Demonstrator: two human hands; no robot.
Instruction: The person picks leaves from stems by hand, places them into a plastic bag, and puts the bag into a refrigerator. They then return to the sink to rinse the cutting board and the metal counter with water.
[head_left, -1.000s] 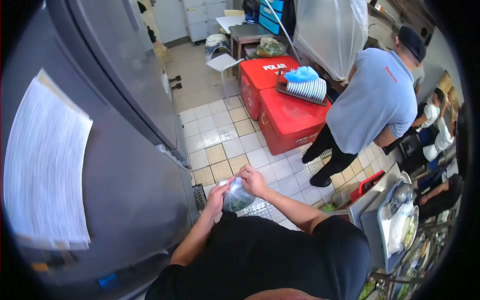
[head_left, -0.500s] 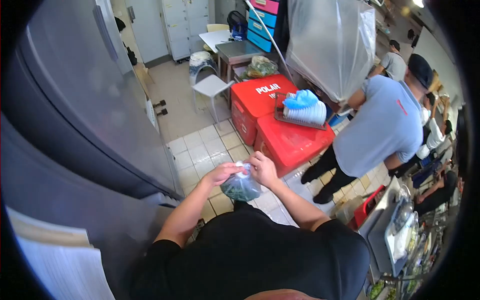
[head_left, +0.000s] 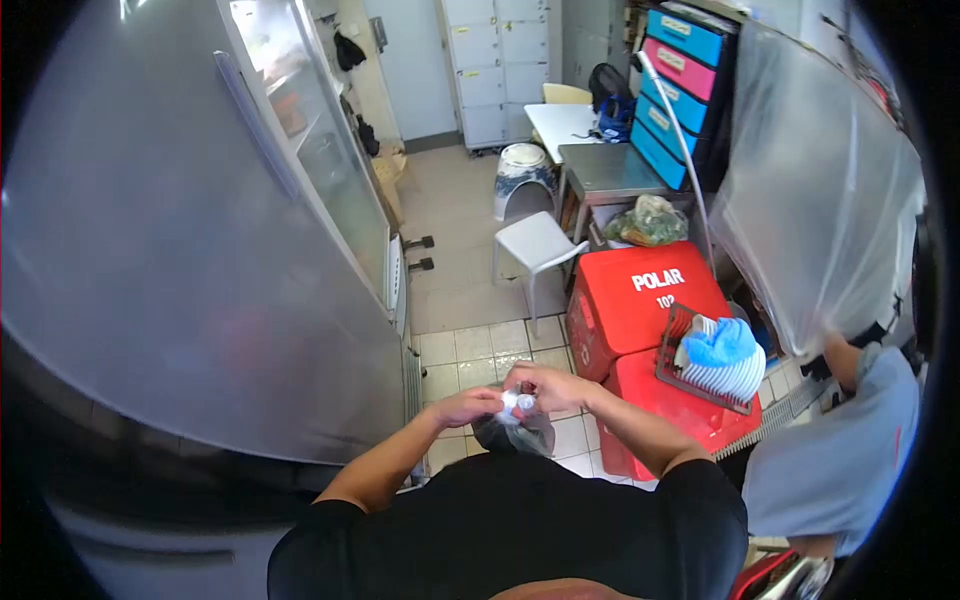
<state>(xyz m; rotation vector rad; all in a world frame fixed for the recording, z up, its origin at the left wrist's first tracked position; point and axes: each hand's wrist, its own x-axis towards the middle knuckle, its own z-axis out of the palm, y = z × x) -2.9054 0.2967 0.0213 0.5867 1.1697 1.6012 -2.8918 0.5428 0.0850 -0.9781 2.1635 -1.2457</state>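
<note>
A clear plastic bag (head_left: pixel 518 437) hangs in front of my black shirt, with dark contents showing dimly through it; half a second ago they looked green. My left hand (head_left: pixel 470 406) pinches the gathered white neck of the bag from the left. From the right, my right hand (head_left: pixel 545 385) grips the same twisted neck, its fingers curled over the top. Both hands are close together, and the bag's lower part is partly hidden by my chest.
Red cooler boxes (head_left: pixel 640 310) stand ahead right, bearing a rack of white stacked dishes (head_left: pixel 728 372) and a blue bag. A white stool (head_left: pixel 540 243) is farther back. A tall grey refrigerator (head_left: pixel 180 250) fills the left. A person in a light blue shirt (head_left: pixel 840 455) is close on the right.
The view has swung left, so the coolers, stool and co-worker appear farther right. Both hands still hold the bag's neck, and the bag sits lower against my body.
</note>
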